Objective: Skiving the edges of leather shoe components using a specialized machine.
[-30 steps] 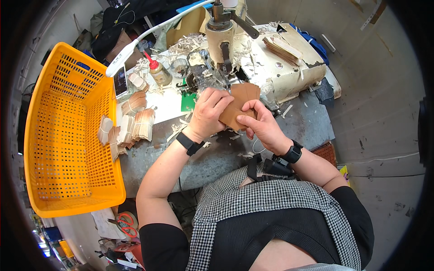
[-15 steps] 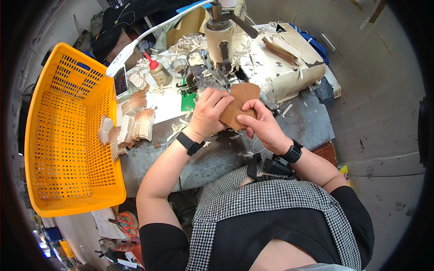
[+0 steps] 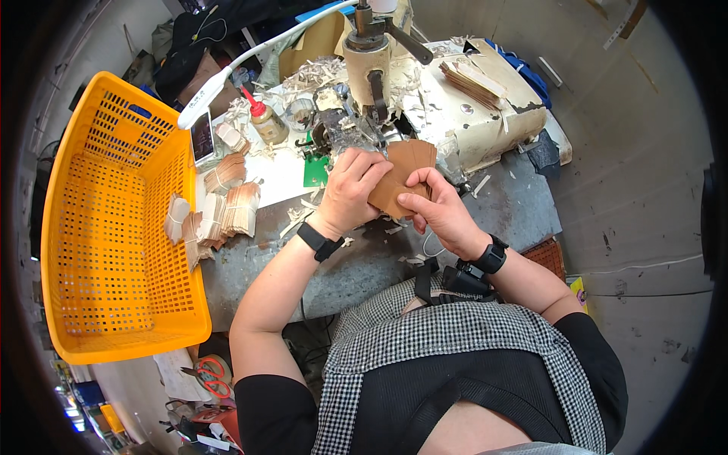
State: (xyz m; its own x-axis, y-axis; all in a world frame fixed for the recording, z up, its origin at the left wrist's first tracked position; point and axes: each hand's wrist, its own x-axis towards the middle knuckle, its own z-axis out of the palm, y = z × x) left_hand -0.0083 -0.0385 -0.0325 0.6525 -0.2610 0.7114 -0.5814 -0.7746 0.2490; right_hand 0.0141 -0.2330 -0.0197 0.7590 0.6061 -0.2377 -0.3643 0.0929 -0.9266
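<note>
The left hand bends over the left edge of a fanned stack of thin brown pieces, back of the hand upward and fingers curled together on it; its thumb is hidden. The right hand pinches the stack's lower right side, thumb laid flat on top and index finger hooked close above it, the other fingers folded underneath. Both hands are thus partly closed on the one stack, held just in front of the cream machine and above the grey worktable. The forearms rise from the lower edge with elbows spread and wrists converging, each wearing a black wristband. Pale scraps lie around the machine, and a green card is just left of the left hand. Farther left, banded bundles of pale brown pieces crowd beside a large yellow-orange plastic basket; whether the outermost bundle rests on its rim cannot be told. The basket tilts, showing its perforated wall and floor. Behind the bundles stand a squeeze bottle with a red nozzle, filled with something yellowish, and a small clear jar whose contents are unclear. Loose brown strips lie stacked on the cream housing to the right.
</note>
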